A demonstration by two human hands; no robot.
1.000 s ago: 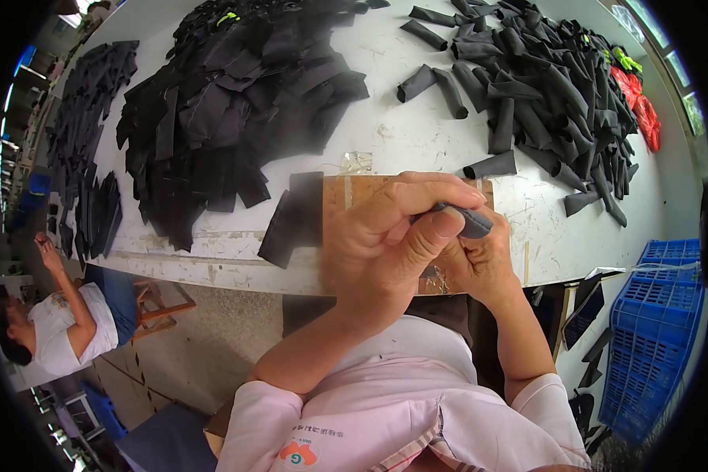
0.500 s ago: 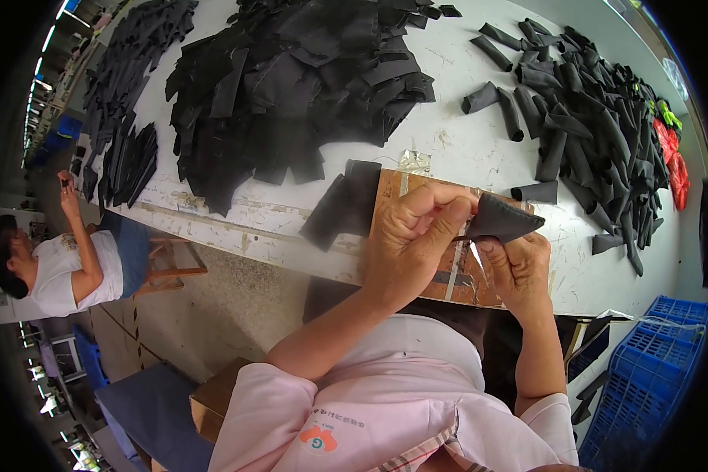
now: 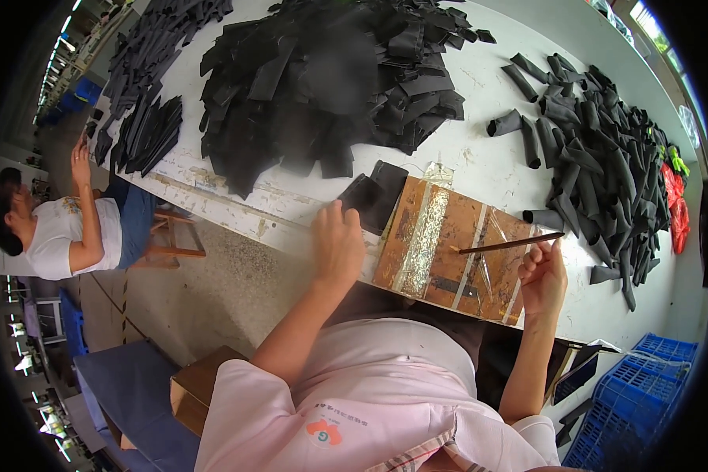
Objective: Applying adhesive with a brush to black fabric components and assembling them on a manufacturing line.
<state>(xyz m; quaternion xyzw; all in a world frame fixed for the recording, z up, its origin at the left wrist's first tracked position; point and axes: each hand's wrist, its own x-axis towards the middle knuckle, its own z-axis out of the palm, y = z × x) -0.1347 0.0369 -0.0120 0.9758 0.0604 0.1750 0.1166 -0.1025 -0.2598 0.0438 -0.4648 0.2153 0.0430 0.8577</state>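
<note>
My right hand is closed on a slim dark stick with a lighter pointed tip. It holds the stick near its right end, and the tip points left over a brown board patched with clear and shiny tape. My left hand, slightly blurred, has its fingers extended at the near edge of a few black fabric pieces lying beside the board's left edge. Its thumb is hidden, and I see nothing held in it.
A large heap of flat black fabric pieces covers the middle of the white table. Rolled black fabric tubes pile up at right, near a red plastic bag. Blue crates stand lower right. A person sits at left.
The black fabric piece between my hands has left them, and I cannot tell where it went. My left hand has moved left to the fabric beside the board. My right hand keeps the stick.
</note>
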